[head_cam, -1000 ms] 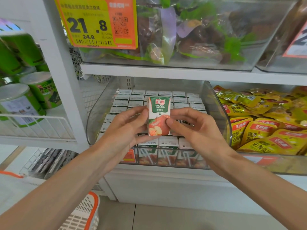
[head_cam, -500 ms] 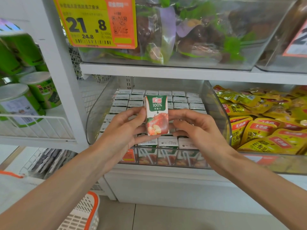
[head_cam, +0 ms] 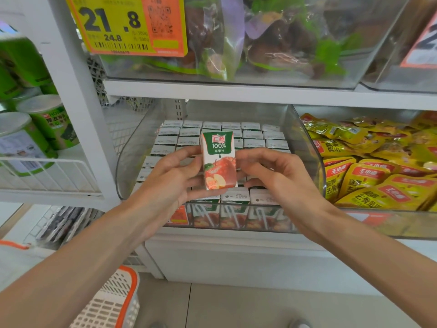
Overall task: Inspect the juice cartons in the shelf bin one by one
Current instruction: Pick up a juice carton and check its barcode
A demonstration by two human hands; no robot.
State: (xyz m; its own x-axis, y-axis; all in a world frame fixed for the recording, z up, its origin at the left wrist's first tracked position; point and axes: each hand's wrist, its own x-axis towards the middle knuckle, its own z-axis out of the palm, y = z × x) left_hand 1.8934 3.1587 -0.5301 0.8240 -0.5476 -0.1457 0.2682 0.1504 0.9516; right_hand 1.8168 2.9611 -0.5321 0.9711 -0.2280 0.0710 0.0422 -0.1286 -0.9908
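One small juice carton (head_cam: 218, 159) stood upright above the bin, front face to the camera. It had a green top with a white "100%", and a red apple and a cut slice below. The left hand (head_cam: 172, 176) and right hand (head_cam: 276, 174) pinched it by its sides. Beneath it, the clear shelf bin (head_cam: 128, 162) sat packed with rows of matching cartons (head_cam: 250, 136), white tops up, straws showing through the front wall.

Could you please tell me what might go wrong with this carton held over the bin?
The juice carton, pinched only at its edges by the left hand and right hand, could slip onto the packed cartons below. Reinserting it may jostle neighbours, since the rows in the clear bin look tight.
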